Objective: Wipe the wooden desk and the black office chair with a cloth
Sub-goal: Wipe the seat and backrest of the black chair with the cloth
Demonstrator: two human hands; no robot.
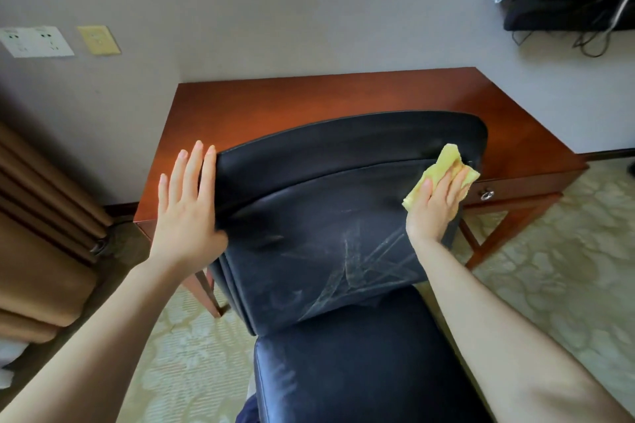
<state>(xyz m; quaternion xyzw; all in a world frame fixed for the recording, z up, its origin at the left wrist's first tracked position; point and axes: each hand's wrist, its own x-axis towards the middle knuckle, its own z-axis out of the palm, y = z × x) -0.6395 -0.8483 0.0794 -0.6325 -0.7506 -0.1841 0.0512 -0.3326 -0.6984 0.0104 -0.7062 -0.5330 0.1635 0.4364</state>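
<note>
Right in front of us, the black chair (323,233) is pushed up against the wooden desk (360,96). Our left hand (189,213) lies flat with straight fingers against the backrest's left edge. Our right hand (436,206) presses the yellow cloth (443,165) onto the backrest's upper right, fingers fairly straight on top of it. We see dusty streaks lower on the backrest.
</note>
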